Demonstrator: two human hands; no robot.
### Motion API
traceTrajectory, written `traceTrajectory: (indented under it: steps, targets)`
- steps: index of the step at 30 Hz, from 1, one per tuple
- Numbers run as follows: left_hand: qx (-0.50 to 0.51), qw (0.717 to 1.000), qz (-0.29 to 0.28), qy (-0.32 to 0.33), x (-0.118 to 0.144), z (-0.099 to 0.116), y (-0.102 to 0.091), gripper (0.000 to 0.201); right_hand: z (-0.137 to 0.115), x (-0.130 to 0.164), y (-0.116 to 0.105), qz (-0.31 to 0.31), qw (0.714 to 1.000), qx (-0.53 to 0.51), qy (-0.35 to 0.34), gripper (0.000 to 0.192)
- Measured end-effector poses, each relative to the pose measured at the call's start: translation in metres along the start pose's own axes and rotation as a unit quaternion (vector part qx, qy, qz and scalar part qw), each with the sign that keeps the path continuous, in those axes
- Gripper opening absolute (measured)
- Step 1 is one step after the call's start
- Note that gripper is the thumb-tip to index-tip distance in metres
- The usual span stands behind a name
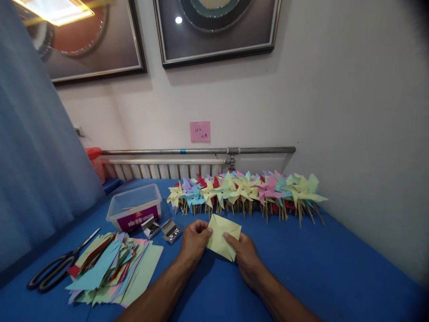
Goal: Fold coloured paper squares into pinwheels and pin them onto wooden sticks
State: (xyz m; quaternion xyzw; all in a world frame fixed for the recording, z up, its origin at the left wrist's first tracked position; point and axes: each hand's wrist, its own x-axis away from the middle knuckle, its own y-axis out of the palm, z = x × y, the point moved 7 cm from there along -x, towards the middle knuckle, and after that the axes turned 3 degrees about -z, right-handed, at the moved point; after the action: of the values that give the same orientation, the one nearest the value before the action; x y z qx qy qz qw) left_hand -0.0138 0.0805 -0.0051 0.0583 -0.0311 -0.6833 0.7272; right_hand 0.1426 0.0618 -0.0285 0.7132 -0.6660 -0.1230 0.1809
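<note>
High up and left of the fingers (231, 240), a yellow light (58, 10) glares. Far right of them, the wall (355, 116) looks dim, with a dark, blurry edge.

Your yellow paper (218, 245) hides the fingertips of your right hand (248, 256) beneath it. The bottom edge cuts off your left forearm (157, 286) and right forearm (284, 295). Pinwheels (268, 188) at the back are largely covered by those in front of you. You cannot read the handwriting on the pink note (200, 136), too small. The blue curtain (36, 147) conceals part of the red basket (96, 164).
</note>
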Motion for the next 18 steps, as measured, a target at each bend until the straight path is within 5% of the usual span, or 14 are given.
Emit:
traceTrajectory:
  steps: [11, 18]
  targets:
    - [-0.142, 0.984, 0.008, 0.104, 0.008, 0.014, 0.002, 0.009, 0.001, 0.0, 0.002, -0.007, 1.0, 0.007, 0.008, 0.041]
    - [-0.337, 0.881, -0.022, 0.332, 0.032, 0.04, 0.019, 0.021, 0.003, -0.002, 0.002, -0.008, 1.0, 0.004, 0.006, 0.045]
